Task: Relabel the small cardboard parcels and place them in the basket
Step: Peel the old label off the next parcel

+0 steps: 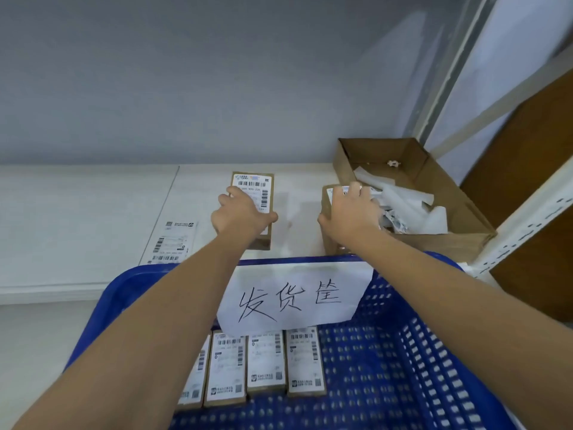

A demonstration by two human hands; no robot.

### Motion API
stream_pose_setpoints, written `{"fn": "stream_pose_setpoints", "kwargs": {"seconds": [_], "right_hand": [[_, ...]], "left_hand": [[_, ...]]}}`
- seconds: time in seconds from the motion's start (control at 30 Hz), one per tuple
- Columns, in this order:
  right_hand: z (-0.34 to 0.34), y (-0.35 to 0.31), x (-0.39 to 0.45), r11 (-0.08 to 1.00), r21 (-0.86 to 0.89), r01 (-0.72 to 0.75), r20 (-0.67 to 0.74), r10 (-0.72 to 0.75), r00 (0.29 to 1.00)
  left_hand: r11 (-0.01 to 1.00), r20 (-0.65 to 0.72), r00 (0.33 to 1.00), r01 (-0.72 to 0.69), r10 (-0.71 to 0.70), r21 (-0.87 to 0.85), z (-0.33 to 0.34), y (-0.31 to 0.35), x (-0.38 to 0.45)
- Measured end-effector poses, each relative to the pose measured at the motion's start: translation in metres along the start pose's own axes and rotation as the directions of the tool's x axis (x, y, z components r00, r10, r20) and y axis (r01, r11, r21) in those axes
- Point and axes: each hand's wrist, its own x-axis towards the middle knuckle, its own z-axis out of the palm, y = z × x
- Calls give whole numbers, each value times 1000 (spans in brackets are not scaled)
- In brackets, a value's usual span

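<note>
— So where is the parcel (252,209) found?
— On the table (77,206) beyond the basket (403,352), long axis running away from the body; it is gripped by the left hand (240,214), thumb curled over its right edge.
— And the right hand (350,212)?
— A second parcel (326,209) by the scrap box (465,212) is clasped by it. Both arms are stretched forward, hands apart; the basket lies nearer, below them

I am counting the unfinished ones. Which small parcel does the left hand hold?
The parcel on the table under the left hand; the other table parcel sits under the right hand.
</note>
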Motion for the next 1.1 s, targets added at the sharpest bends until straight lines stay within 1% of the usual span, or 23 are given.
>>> {"fn": "stream_pose_setpoints", "kwargs": {"seconds": [0.1,0.23,0.37,0.5,0.63,0.7,0.73,0.8,0.83,0.9,1.0,1.1], "right_hand": [[6,-6,16,999,-15,-49,15,50,999],[21,-5,27,993,-78,-86,46,90,995],[35,3,30,989,-59,-136,58,140,988],[37,5,29,991,-30,-130,53,131,990],[35,3,28,993,-47,-104,34,106,994],[31,2,27,994,-47,-94,13,95,995],[28,2,26,996,-37,-82,1,82,997],[21,2,25,999,-5,-32,-34,32,999],[17,2,24,1000,16,4,-57,-3,998],[9,4,20,994,53,91,-121,-84,989],[-6,10,7,965,71,251,-203,-232,951],[-22,16,-17,903,185,387,-210,-348,914]], "left_hand": [[999,36,999,13,-14,32,13,-6,10],[998,67,997,21,-25,60,31,-14,16],[997,96,995,36,-42,63,40,-19,19],[995,141,988,53,-64,79,45,-20,19],[994,161,985,41,-57,99,46,-19,20],[985,173,984,20,-51,171,45,-19,18],[971,171,985,-9,-32,238,44,-20,15],[924,144,988,-102,51,369,39,-19,8],[901,128,986,-150,107,407,35,-18,4],[873,86,973,-229,213,431,25,-13,-4],[876,17,939,-326,343,356,3,-5,-19],[874,-62,884,-443,463,200,-24,2,-41]]}}
